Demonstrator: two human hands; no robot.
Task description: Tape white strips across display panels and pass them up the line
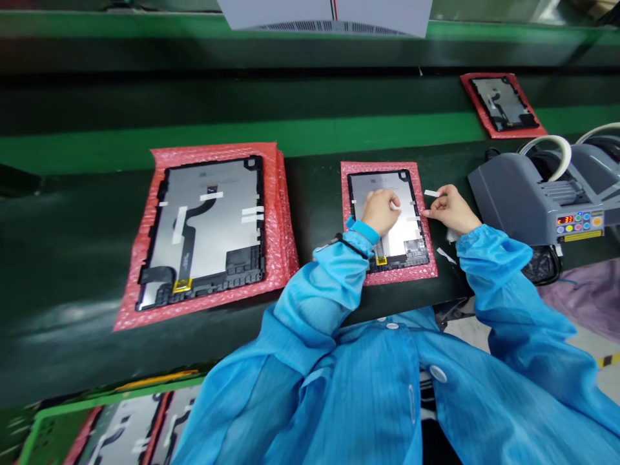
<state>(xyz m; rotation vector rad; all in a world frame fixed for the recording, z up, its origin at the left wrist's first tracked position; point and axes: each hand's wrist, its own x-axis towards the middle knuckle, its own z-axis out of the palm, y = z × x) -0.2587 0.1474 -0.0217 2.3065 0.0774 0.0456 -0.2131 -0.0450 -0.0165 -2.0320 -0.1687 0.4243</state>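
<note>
A tablet screen panel [402, 197] with a silver back and black frame lies on pink bubble wrap [429, 266] before me. My left hand [382, 212] is over the panel, its fingers pinched on a small piece of white tape [395, 206]. Just off the panel's right edge, my right hand [453, 210] pinches a strip of white tape [431, 193] between thumb and finger. White tape pieces stick along the panel's right side. Part of the dark ribbon cable is hidden under my left hand; its yellow end [382, 260] shows below.
Similar panels [208, 226] lie on stacked pink bubble wrap to the left. Another panel [504, 103] rests at the back right. A grey tape dispenser [523, 194] stands to the right, near a loose tape strip [446, 256]. A green crate [53, 420] holds more panels at lower left.
</note>
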